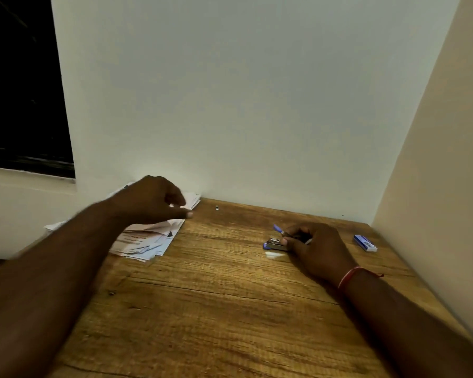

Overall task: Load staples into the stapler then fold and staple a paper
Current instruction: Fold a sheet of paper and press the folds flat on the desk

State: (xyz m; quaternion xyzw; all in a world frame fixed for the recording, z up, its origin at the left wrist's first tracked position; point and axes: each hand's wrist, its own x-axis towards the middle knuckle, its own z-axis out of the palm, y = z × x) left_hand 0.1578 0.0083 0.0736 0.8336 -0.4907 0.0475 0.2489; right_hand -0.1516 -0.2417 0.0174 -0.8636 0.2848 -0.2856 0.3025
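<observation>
Gaping open, the blue-and-silver stapler [274, 243] lies gripped by right hand [318, 251]

Bare forearms, with a red thread band circling one wrist

The person is showing two forearms, both lying bare from the picture's edge up to the hands. The left forearm [52, 268] is entering from 8 o'clock and the right forearm [410, 320] from 4 o'clock. The right wrist is wearing a thin red thread band [349, 276], which is wrapping round in several close strands, the strand nearest the right hand [316, 248] looking paler and pinkish. A short loose end of the thread is sticking out from the band toward 3 o'clock. The left hand [153, 200] is looking slightly blurred, and a pale thumbnail is showing at its 4 o'clock tip.
</observation>
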